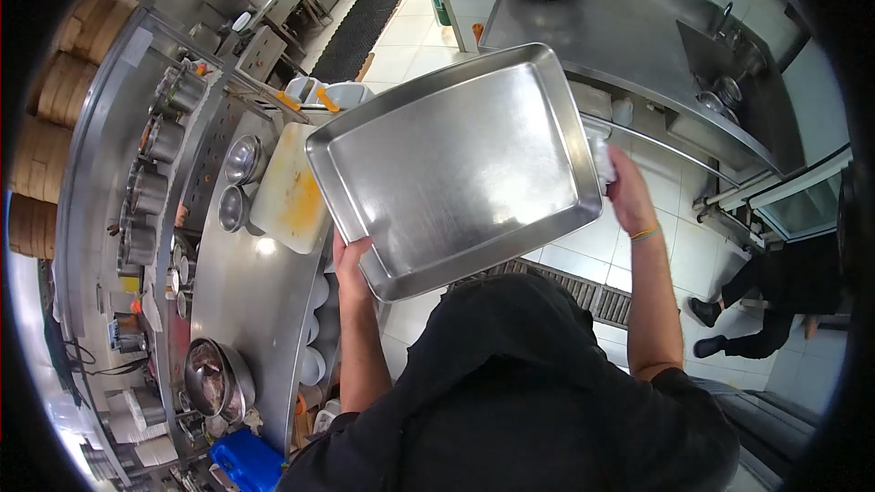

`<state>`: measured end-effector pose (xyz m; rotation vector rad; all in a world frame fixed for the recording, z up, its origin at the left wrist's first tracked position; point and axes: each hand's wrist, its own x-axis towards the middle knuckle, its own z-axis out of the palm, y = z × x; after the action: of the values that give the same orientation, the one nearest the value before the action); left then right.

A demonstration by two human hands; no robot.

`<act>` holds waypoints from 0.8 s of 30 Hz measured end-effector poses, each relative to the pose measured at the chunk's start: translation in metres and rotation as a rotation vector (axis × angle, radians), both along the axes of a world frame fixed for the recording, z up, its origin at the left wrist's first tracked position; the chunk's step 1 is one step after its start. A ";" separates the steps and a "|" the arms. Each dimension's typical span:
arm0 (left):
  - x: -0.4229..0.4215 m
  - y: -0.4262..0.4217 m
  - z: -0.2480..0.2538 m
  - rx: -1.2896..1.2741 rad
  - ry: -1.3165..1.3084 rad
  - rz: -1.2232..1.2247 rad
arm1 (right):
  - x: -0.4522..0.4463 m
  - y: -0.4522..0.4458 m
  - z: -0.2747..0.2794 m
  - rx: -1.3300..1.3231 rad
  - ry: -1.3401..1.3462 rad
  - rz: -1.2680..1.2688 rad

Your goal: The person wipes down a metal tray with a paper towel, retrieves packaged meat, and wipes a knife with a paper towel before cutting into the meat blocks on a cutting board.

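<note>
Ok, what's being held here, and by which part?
A rectangular metal tray, its left rim near the lower corner in the left hand. The right hand holds what looks like a white cloth at the tray's right side.

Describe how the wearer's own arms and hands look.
Both the left hand and right hand appear gloveless. The visible forearms are uncovered, with the black sleeves ending near the elbows. A thin yellowish-orange band circles the right wrist; none shows on the left.
</note>
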<state>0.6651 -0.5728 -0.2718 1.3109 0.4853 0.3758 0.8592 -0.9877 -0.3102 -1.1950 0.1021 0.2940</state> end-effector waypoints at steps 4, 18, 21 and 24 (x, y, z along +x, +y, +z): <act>0.000 0.009 0.005 0.104 0.016 -0.028 | -0.021 0.028 0.027 -0.385 -0.345 0.017; 0.053 -0.054 0.033 0.643 0.033 -0.104 | -0.049 0.069 0.073 -0.993 -0.888 -0.232; 0.078 -0.113 0.046 0.570 0.046 -0.463 | -0.055 0.089 0.065 -1.114 -0.951 -0.220; 0.113 -0.150 0.035 0.335 -0.005 -0.554 | -0.056 0.093 0.060 -1.168 -0.917 -0.214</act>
<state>0.7777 -0.7233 -0.2370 1.7022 0.0385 -0.0065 0.8028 -0.8944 -0.2503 -2.3393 -0.4628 -0.6207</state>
